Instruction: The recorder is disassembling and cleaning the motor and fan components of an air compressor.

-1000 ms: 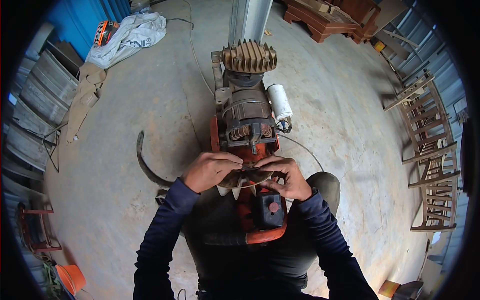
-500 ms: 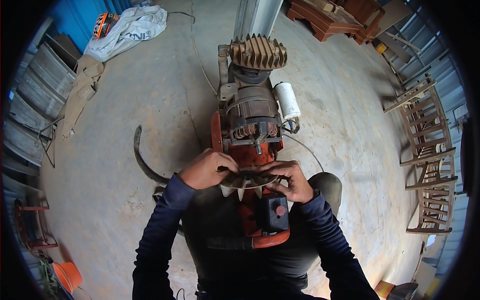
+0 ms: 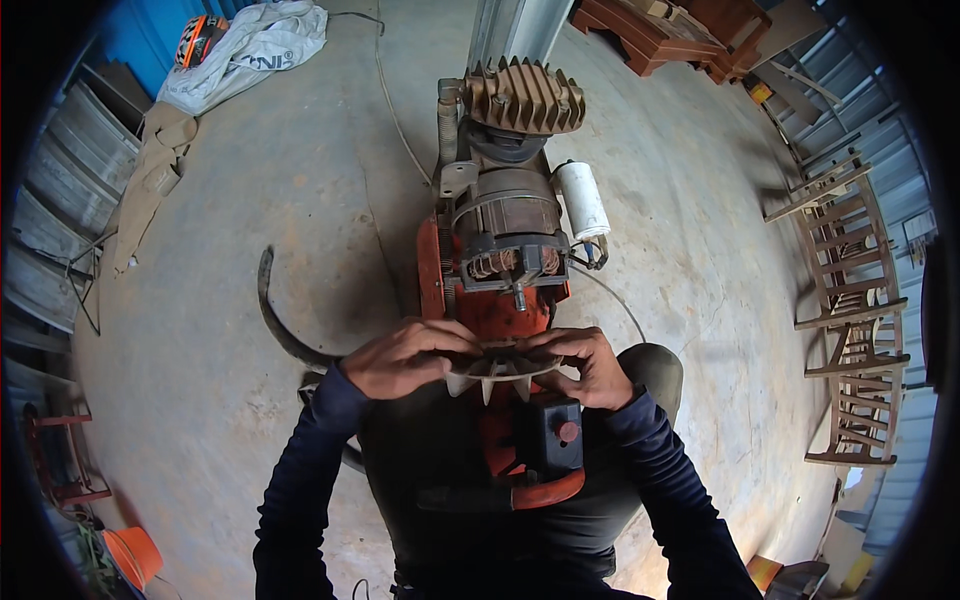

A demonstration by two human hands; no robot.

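Note:
Between my legs stands a red air compressor with a finned brass-coloured head (image 3: 524, 95), a grey motor (image 3: 505, 205) with exposed copper windings and a short shaft, and a white cylinder (image 3: 583, 197) at its right. A round finned fan (image 3: 500, 372) is held level below the shaft, apart from it. My left hand (image 3: 405, 355) grips the fan's left rim, and my right hand (image 3: 590, 365) grips its right rim, fingers curled over the top. A black box (image 3: 555, 445) with a red button and a black-and-red handle (image 3: 545, 492) lie below the fan.
A curved black hose (image 3: 270, 305) lies on the concrete floor (image 3: 210, 300) at left. Wooden chairs (image 3: 850, 300) line the right wall. A helmet (image 3: 200, 40) on a white sack (image 3: 240, 70) is at back left, an orange bucket (image 3: 130, 555) at lower left. A metal post (image 3: 505, 30) stands behind the compressor.
My left hand lifted slightly, then moved down, its fingers shifting on the fan. My right hand moved a little right and down. The compressor appears higher and further right in the picture.

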